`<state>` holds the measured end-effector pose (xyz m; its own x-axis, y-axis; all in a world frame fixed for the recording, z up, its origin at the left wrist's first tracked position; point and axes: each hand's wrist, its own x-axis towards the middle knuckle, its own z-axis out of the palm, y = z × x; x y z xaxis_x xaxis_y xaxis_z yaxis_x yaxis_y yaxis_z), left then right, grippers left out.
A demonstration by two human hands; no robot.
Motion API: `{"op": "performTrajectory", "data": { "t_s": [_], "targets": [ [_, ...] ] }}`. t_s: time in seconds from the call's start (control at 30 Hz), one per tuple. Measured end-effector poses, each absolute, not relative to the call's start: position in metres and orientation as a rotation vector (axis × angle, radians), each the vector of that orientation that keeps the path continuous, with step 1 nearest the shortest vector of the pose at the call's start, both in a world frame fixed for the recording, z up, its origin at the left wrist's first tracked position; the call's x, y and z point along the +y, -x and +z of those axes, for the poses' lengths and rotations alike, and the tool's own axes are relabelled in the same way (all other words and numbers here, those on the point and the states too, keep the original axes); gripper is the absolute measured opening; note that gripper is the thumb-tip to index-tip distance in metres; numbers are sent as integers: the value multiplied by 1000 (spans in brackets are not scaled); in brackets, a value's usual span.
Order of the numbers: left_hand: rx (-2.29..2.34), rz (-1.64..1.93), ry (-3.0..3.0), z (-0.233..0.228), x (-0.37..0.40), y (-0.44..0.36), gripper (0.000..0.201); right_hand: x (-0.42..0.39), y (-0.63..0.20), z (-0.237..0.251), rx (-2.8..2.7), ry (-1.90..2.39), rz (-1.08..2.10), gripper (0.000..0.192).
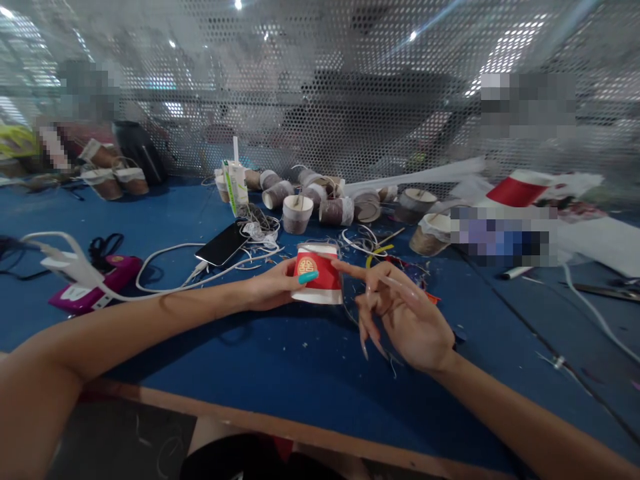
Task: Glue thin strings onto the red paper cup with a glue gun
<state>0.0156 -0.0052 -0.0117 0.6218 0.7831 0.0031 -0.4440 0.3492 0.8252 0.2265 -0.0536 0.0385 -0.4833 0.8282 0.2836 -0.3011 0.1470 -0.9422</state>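
Left hand [273,287] clamps small red paper cup [319,273] from left side, thumb across front, cup on blue table [280,373] between hands. Right hand [407,317] open, fingers spread, index tip touching cup's right edge, grasping nothing.

Risks, as judgement:
- thin cup wall may crush under thumb pressure
- long nails may tear red wrap
- loose wire scraps [365,243] just beyond right hand may snag fingers
- phone [223,243] with cable beyond left hand could be dragged by forearm

Blue table [310,373], perforated metal screen [350,87] behind
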Motion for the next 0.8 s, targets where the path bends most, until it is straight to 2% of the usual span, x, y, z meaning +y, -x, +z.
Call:
{"op": "performTrajectory", "data": {
  "t_s": [0.27, 0.4, 0.47, 0.63, 0.8],
  "targets": [
    [470, 854, -889, -8, -9, -17, 78, -39, -232, 30, -1267, 619, 1237, 30],
    [483, 881, -906, -8, -11, -20, 78, -44, -230, 32, -1225, 576, 1099, 19],
    [494, 883, -934, -7, -12, -20, 78, -50, -228, 35, -1279, 553, 1106, 16],
    [526, 853, -1045, -5, -13, -20, 75, -60, -226, 35, -1592, 622, 1269, 29],
    [504, 849, -1110, -7, -12, -19, 77, -61, -230, 31, -1737, 587, 1278, 33]
  ]
}}
